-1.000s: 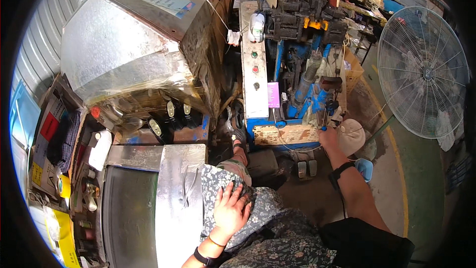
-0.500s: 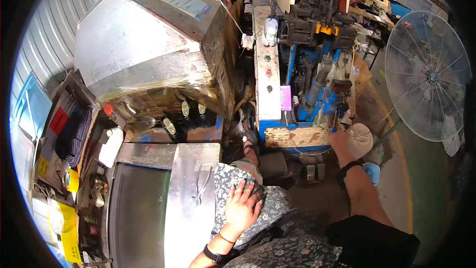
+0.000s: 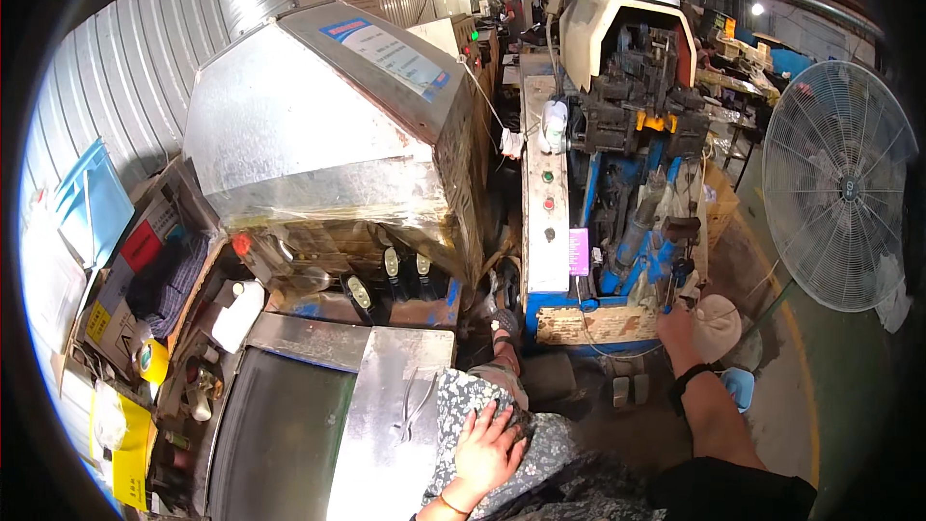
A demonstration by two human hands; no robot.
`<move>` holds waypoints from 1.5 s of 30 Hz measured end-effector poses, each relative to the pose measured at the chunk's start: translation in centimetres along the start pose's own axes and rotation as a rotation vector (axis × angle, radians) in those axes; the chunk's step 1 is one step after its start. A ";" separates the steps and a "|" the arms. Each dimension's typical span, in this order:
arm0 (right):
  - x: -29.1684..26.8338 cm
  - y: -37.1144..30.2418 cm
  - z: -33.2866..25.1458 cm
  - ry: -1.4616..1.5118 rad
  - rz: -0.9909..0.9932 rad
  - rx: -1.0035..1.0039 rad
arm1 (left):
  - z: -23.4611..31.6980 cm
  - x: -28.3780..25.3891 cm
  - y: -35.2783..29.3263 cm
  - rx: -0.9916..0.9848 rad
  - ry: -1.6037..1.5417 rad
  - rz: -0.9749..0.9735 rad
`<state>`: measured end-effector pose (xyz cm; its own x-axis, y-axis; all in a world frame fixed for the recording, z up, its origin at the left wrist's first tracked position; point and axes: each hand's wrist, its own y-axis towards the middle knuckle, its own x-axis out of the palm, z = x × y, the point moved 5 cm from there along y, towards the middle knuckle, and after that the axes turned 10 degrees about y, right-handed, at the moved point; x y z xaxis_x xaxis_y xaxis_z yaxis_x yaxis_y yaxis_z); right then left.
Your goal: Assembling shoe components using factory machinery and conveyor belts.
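Observation:
My left hand (image 3: 489,452) lies flat on the dark floral cloth (image 3: 461,415) over my raised knee, fingers a little spread, holding nothing. My right arm stretches forward to the lower right corner of a blue-framed machine (image 3: 632,198). There my right hand (image 3: 678,330) is closed at a small blue-tipped part below the dark mechanism; what the fingers hold is too small to make out. Beside my knee, a pair of metal tongs or pliers (image 3: 415,410) lies on the shiny metal plate (image 3: 386,463).
A metal-hooded machine (image 3: 309,145) with a dark conveyor belt (image 3: 280,434) stands at left; several dark shoe-like forms (image 3: 391,270) sit under its hood. A large fan (image 3: 839,183) stands at right. By my right forearm are a pale sack (image 3: 716,328) and a blue container (image 3: 738,388).
The head view has tilted up, so the scene sits lower and slightly right in the picture. Both hands keep their places, left on the knee, right at the machine.

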<state>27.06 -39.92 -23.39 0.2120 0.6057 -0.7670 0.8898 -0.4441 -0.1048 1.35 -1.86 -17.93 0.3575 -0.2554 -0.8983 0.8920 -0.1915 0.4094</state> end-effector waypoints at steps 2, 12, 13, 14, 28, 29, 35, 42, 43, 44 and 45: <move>-0.4 0.1 0.4 -0.003 0.021 0.008 | 0.1 0.0 0.3 0.002 0.002 -0.008; 0.2 -0.3 -0.3 -0.038 0.057 -0.097 | -0.2 0.8 0.4 -0.004 0.019 -0.021; 0.2 -0.7 -0.5 0.022 0.029 -0.088 | -0.1 0.6 0.2 -0.004 0.029 -0.022; 0.1 -1.0 -1.0 -0.008 0.075 -0.168 | -0.1 0.8 0.2 -0.005 0.027 0.017; 0.2 0.2 0.3 0.008 0.076 -0.082 | 0.3 0.8 0.6 -0.010 0.008 0.005; 0.4 0.6 0.9 -0.013 0.124 -0.143 | 0.2 0.7 0.6 -0.004 0.006 0.004; 0.7 0.3 1.1 -0.046 0.087 -0.171 | 0.0 0.6 0.1 0.002 0.024 -0.007; 0.4 0.1 0.8 0.047 0.103 -0.103 | -0.1 1.0 0.1 -0.001 -0.016 -0.027; 0.4 0.9 1.3 0.063 0.116 -0.119 | 0.0 0.8 0.5 0.001 -0.010 -0.059; 0.5 0.9 1.0 0.057 0.114 -0.131 | -0.1 0.7 0.7 0.000 -0.009 -0.057; 0.3 0.7 0.4 0.052 0.116 -0.145 | -0.1 0.7 0.9 0.002 -0.008 -0.050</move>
<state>27.62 -40.33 -24.01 0.3340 0.5907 -0.7345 0.9061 -0.4158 0.0777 2.41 -2.13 -18.20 0.3100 -0.2525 -0.9166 0.9083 -0.2060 0.3640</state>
